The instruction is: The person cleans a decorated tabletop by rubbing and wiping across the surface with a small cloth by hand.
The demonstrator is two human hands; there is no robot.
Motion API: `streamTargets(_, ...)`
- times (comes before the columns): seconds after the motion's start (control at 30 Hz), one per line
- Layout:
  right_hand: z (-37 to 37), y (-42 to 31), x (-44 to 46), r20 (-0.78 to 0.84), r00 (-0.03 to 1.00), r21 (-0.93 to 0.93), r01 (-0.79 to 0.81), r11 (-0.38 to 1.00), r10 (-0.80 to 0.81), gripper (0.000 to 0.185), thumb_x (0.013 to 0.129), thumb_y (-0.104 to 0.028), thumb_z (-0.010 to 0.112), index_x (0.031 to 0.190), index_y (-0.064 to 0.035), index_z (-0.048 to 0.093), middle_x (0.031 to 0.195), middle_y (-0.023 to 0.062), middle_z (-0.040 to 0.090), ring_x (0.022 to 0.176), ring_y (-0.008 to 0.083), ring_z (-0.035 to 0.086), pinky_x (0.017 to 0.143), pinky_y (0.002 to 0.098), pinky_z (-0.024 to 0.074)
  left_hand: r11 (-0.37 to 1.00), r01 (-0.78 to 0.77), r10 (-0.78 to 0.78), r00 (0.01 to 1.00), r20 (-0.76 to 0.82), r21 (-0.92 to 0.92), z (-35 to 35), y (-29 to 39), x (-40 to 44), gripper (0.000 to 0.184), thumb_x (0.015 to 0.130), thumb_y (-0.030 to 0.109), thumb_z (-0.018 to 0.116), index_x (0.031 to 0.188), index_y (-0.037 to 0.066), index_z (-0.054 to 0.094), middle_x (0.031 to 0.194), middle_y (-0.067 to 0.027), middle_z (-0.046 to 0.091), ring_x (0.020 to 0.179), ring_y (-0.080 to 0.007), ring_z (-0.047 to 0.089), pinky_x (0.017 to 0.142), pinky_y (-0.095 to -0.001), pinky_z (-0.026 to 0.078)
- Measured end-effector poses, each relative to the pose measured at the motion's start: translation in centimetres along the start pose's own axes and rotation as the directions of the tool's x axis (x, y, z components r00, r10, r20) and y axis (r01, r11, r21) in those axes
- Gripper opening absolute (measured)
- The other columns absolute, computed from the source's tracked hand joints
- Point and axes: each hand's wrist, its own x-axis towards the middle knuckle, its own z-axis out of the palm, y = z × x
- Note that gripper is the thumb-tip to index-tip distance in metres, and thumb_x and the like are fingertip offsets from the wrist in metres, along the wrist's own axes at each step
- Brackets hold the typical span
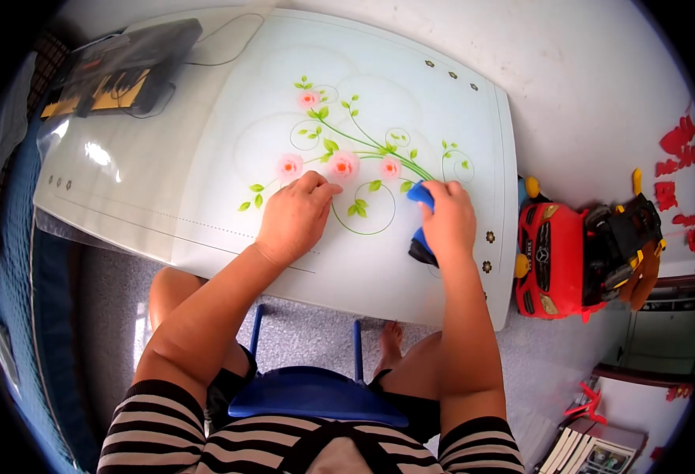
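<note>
On the pale glass table (379,276), printed with pink flowers and green vines, both of my hands are at the middle. My right hand (450,217) is closed around a blue cloth (420,194), whose dark lower end hangs out on the left side of the hand. My left hand (296,213) lies over the tabletop just below the pink flowers, its fingers curled together; whatever is under the fingertips, if anything, is too small to make out.
A keyboard under clear plastic (126,79) lies at the table's far left. Right of the table stand a red toy car (557,261) and a black and yellow toy (636,233). A blue stool (316,395) is below me. Books (588,450) are at lower right.
</note>
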Motion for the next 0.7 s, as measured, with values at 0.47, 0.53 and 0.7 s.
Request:
streamTargets(0.47,1.1,-7.4,-4.7,0.017,0.847,0.325,0.498,0.804,-0.532,0.045,0.071,0.0,0.079,0.113,-0.0158,0.079,0.118,0.0057,0.068,0.111,0.0326,0.066,0.096,0.0468,0.0546,1.0,-0.002,0.002,1.0,-0.015,0.004,0.2,-0.1,0.0,0.018,0.099,0.01,0.071,0.115,0.015,0.078,0.109,-0.0059,0.071,0.089,-0.0324,0.074,0.077,-0.0443,0.061)
streamTargets(0.53,0.9,-6.0,-3.7,0.027,0.891,0.28,0.429,0.859,-0.454,0.041,0.075,-0.002,0.079,0.113,-0.017,0.079,0.116,0.0059,0.069,0.11,0.0326,0.066,0.095,0.0469,0.055,1.0,-0.004,0.005,1.0,-0.014,0.007,0.1,-0.1,0.0,0.019,0.099,0.009,0.071,0.115,0.015,0.078,0.109,-0.0062,0.071,0.09,-0.0324,0.074,0.077,-0.0443,0.061)
streamTargets(0.7,0.2,-0.3,-0.2,0.03,0.999,0.031,0.011,0.999,-0.012,0.038,0.084,-0.005,0.083,0.119,-0.0193,0.079,0.111,0.007,0.069,0.109,0.0336,0.067,0.096,0.048,0.0559,1.0,-0.007,0.007,1.0,-0.008,-0.011,-0.1,0.0,0.0,0.019,0.099,0.009,0.071,0.115,0.015,0.078,0.109,-0.0063,0.071,0.09,-0.032,0.074,0.077,-0.0438,0.061)
